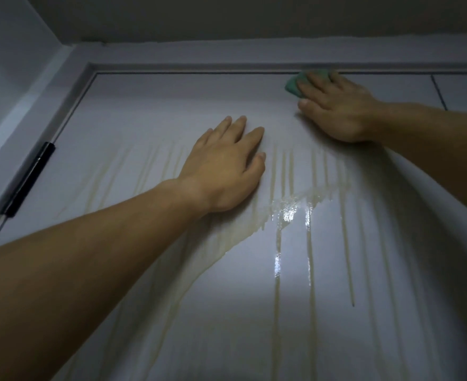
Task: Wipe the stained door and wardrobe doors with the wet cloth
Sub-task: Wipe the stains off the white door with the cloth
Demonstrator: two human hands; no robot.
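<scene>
Cloth, green, soft and folded (pixel 293 86): in the head view it lies pressed flat against the upper right area of the white smooth-faced door (pixel 364 298), just below the top frame rail (pixel 227 66). The right hand (pixel 336 108) covers most of it, fingers spread and laid flat over it, pinning it to the panel rather than gripping it. The left hand (pixel 227 166) rests open, palm against the door, holding nothing; it appears to brace the panel.

Handling, as a judgement: the cloth looks light and limp, so it will bunch unless held under a flat palm with even pressure. The wet door face is probably slippery.

Yellowish drip streaks (pixel 277 284) run downward from mid-panel, with a glossy wet patch (pixel 290 213) below the left hand. A black hinge (pixel 29 180) sits at the left edge.

Hidden or unclear: most of the cloth lies under the right hand, so its full size and fold cannot be told. The lower door is cut off by the frame edge. Wardrobe doors cannot be identified with certainty; lighting is dim
</scene>
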